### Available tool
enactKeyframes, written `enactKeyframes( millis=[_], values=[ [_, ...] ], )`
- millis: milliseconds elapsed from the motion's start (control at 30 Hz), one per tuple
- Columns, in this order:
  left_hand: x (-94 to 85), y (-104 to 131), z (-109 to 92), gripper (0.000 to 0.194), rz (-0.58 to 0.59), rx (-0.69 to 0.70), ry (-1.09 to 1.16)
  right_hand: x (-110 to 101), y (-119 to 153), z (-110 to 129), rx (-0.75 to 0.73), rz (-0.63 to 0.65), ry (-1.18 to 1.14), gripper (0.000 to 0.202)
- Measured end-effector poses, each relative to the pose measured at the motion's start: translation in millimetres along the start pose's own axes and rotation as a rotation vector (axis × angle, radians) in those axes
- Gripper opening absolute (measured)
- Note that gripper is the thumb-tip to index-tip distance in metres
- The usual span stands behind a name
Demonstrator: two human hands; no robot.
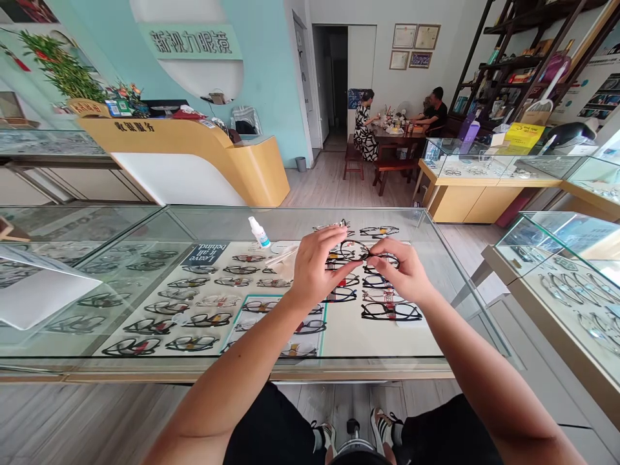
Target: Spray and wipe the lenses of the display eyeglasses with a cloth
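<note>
My left hand (317, 266): partly open, thumb and fingertips closed on dark-framed eyeglasses (355, 250). My right hand (398, 266): fingers pinched on the same eyeglasses. Location: above the glass display desk (416, 339), spray bottle (259, 233) to the left.

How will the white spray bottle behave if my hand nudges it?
The spray bottle would probably tip, being taller than wide. Once down, it may roll, as its body looks rounded. The smooth glass countertop probably lets it slide easily.
</note>
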State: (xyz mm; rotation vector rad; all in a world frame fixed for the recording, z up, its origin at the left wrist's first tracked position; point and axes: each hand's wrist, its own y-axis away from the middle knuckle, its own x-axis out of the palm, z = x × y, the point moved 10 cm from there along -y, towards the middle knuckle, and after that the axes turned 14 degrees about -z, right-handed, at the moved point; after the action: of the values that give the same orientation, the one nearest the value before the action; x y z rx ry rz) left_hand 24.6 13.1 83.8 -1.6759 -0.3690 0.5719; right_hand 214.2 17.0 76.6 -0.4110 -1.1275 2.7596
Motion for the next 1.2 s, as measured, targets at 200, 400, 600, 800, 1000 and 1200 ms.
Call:
enactKeyframes(
  millis=[200, 400, 600, 800, 1000, 1200],
  values=[
    [-24.9, -5.0, 2.4, 0.066, -0.234, -0.02, 0.052, -33.9, 13.9, 32.2, -0.42, -0.411, 0.235, 0.056],
    [-31.5, -2.0, 17.0, 0.058, -0.333, -0.128, 0.009, -32.2, 19.1, 30.8, -0.443, -0.466, 0.267, 0.052],
    [-27.5, 1.3, 24.2, 0.061, -0.316, -0.241, -0.009, -29.4, 16.8, 19.7, -0.322, -0.448, 0.289, 0.047],
    [-28.8, -2.3, 14.7, 0.054, -0.305, -0.175, 0.06, -32.3, 18.6, 21.6, -0.303, -0.462, 0.288, 0.039],
    [-23.2, -2.1, 19.4, 0.055, -0.278, -0.189, 0.113, -32.5, 17.2, 18.6, -0.304, -0.476, 0.298, 0.041],
    [-14.5, 3.6, 29.0, 0.057, -0.263, -0.243, 0.045, -30.5, 13.1, 11.1, -0.249, -0.46, 0.292, 0.04]
  ],
)
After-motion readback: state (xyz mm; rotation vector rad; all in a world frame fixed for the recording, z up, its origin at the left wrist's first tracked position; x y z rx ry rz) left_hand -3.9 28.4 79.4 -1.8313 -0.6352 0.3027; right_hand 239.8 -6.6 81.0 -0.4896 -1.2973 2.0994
